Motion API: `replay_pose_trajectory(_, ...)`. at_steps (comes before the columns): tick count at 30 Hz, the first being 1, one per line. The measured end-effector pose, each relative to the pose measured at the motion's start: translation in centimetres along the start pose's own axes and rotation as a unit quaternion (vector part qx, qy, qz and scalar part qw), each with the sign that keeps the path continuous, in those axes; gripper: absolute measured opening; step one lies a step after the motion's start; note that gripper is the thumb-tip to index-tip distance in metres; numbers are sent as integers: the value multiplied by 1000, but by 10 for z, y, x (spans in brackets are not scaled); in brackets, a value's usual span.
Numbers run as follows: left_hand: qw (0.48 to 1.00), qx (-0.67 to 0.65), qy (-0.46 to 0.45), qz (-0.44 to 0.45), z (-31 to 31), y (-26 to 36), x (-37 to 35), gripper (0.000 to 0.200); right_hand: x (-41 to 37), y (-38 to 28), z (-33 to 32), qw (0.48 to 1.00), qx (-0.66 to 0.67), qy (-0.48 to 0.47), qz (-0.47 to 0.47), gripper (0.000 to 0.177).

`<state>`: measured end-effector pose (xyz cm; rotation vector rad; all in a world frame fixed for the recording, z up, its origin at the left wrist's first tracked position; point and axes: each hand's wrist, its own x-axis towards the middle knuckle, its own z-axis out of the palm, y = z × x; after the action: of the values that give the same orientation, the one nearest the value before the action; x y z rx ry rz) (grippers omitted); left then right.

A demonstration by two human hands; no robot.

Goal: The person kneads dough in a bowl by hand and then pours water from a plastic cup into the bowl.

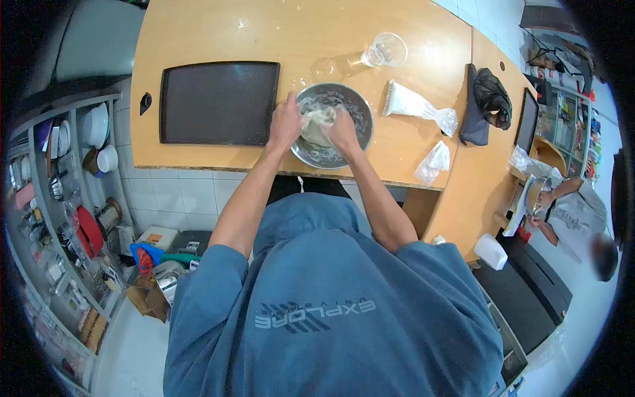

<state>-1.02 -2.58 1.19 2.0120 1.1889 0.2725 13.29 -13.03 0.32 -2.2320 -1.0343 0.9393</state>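
The person's right hand (344, 129) is pressing down into a pale lump of dough (317, 121), fingers curling around it, while the left hand (284, 122) is clamping on the near-left rim of the metal bowl (331, 159) and steadying it. The dough is sitting inside the bowl, between the two hands.

Judging by its look, the work is partway along. The mass is holding together as one lump, but it is looking rough, and pale smears are clinging to the bowl's walls, so smoothing seems to be left.

Just left of the bowl a dark baking tray (218, 102) is lying flat. Behind the bowl a clear glass (387, 49) is lying on its side. To the right, two plastic bags (417, 106) and a dark cloth (486, 99) are resting on the wooden counter (198, 33), which is showing a dusting of flour.

White tiles are facing the counter's front. Shelves (66, 198) crowded with kitchenware are lining the left side. At the far right another person (569, 205) is working at a separate spot.
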Motion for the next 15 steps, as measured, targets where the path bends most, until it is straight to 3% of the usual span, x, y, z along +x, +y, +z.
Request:
replay_pose_trajectory(3, 1000, 5, 1, 9, 2, 0, -2, 16, -10, 5, -11, 960, -169, 18, -222, 62)
replay_pose_trajectory(6, 1000, 8, 5, 28, 6, 0, -2, 18, -10, -6, -4, 963, -221, -111, -109, 65)
replay_pose_trajectory(9, 999, 4, 12, 31, 6, -1, 0, 19, -24, -38, -10, 964, -247, -86, -52, 66)
replay_pose_trajectory(15, 999, 23, -10, 29, 3, -4, 6, 21, -28, -24, -23, 978, -177, -112, -22, 77)
